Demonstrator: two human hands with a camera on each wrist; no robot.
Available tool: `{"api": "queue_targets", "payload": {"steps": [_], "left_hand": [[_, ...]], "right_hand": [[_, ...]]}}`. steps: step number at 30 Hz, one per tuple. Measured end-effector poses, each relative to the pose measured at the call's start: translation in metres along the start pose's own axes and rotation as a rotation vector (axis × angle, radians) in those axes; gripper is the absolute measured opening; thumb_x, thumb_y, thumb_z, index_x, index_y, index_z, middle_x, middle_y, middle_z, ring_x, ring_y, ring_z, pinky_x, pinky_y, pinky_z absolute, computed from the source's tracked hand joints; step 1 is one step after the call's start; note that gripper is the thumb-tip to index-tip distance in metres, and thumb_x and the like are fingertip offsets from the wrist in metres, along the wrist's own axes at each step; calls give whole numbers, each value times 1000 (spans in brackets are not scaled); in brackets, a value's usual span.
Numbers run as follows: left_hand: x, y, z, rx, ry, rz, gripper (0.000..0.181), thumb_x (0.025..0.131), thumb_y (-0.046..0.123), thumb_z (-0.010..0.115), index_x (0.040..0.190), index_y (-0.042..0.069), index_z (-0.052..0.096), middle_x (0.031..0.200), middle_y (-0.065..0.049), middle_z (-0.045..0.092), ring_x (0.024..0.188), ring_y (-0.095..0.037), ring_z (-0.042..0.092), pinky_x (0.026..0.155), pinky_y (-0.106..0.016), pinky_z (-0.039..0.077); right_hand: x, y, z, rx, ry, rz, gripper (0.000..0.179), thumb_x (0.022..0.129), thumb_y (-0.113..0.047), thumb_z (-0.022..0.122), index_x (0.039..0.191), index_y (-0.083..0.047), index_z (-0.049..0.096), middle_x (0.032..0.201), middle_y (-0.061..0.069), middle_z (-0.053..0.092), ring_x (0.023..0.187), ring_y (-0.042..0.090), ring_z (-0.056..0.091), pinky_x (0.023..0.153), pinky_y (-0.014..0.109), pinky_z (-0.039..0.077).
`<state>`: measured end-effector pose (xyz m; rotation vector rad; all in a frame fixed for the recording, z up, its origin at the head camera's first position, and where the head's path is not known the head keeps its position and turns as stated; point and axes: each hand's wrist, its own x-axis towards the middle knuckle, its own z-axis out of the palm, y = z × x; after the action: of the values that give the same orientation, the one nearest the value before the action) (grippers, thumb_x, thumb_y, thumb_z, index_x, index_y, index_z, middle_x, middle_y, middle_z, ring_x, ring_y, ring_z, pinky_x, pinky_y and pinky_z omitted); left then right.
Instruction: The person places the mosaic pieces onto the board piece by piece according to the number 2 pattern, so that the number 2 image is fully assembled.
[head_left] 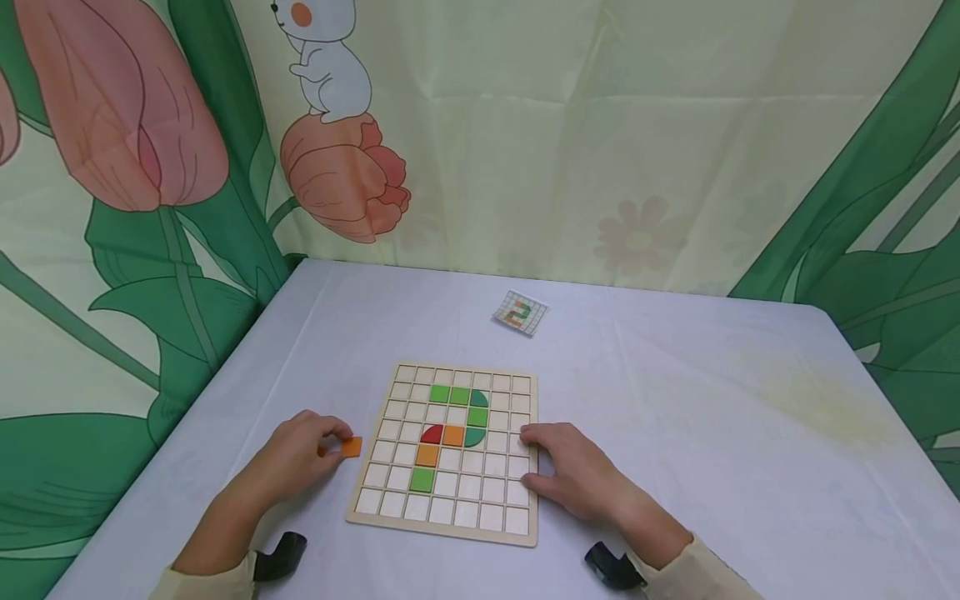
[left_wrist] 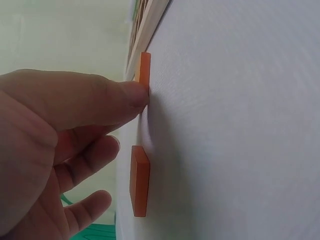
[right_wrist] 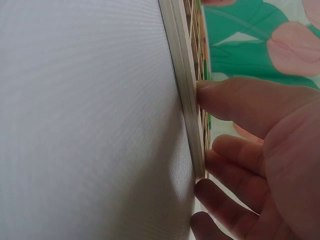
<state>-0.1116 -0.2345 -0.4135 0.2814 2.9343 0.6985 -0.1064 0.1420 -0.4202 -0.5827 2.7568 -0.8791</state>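
My left hand (head_left: 303, 454) pinches an orange square tile (head_left: 351, 447) between thumb and fingers, just left of the wooden grid board (head_left: 442, 528). Below that hand, a second orange tile (left_wrist: 140, 182) lies on the white cloth in the left wrist view. My right hand (head_left: 577, 473) rests at the board's right edge, its thumb and fingertips touching the rim, fingers relaxed. On the board, green squares (head_left: 460, 396), dark green quarter-rounds (head_left: 475, 437), a red quarter-round (head_left: 432, 433) and two orange squares (head_left: 427, 455) form a bent line.
A small pattern card (head_left: 520, 313) with a similar coloured figure lies behind the board. The table (head_left: 712, 400) has a white cloth. A printed curtain (head_left: 525, 150) with tulips and a white animal hangs behind and beside it. Dark wrist-worn devices (head_left: 281, 557) sit at both cuffs.
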Motion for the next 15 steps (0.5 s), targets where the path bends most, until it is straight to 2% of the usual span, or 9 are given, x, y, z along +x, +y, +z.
{"api": "queue_targets", "payload": {"steps": [8, 15], "left_hand": [[0, 2, -1, -13, -13, -42, 18, 83, 4, 77, 100, 11, 73, 98, -4, 61, 86, -20, 59, 76, -40, 53], [-1, 8, -3, -26, -12, -29, 18, 84, 6, 77, 100, 11, 73, 99, -2, 62, 91, -22, 58, 79, -42, 53]], "right_hand": [[0, 0, 0, 3, 1, 4, 45, 85, -14, 78, 126, -2, 62, 135, 10, 57, 130, 32, 48, 109, 48, 37], [-1, 1, 0, -4, 2, -2, 45, 85, -15, 78, 126, -2, 62, 135, 10, 57, 130, 31, 48, 108, 48, 37]]}}
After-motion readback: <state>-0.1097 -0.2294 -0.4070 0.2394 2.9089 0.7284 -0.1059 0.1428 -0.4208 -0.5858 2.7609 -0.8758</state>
